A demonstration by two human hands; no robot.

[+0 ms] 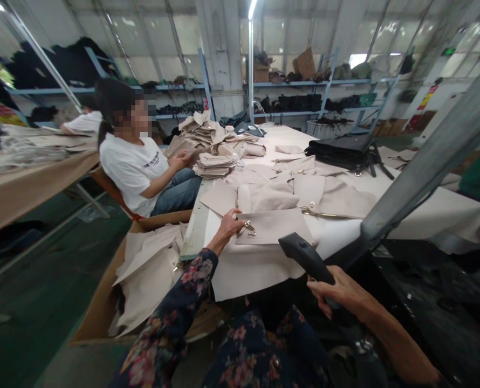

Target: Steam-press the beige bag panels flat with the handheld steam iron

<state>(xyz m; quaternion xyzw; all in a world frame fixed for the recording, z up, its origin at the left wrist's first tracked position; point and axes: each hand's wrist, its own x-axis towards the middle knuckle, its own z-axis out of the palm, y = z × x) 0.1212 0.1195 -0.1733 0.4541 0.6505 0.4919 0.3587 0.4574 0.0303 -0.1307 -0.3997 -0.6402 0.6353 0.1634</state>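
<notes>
Around a black handle (pixel 307 257), right fist (pixel 337 291)

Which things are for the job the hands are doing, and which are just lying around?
In use: left hand on a beige panel with a brass clasp; right hand gripping a black tool handle.
Lying about: stacked beige panels, cardboard box, black bag.

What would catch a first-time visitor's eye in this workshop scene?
Up front, the left hand touches a beige panel with a gold clasp; the right hand grips a black handle. Beyond, a person in white sits by stacked beige pieces, and a cardboard box of beige sheets stands left.
</notes>
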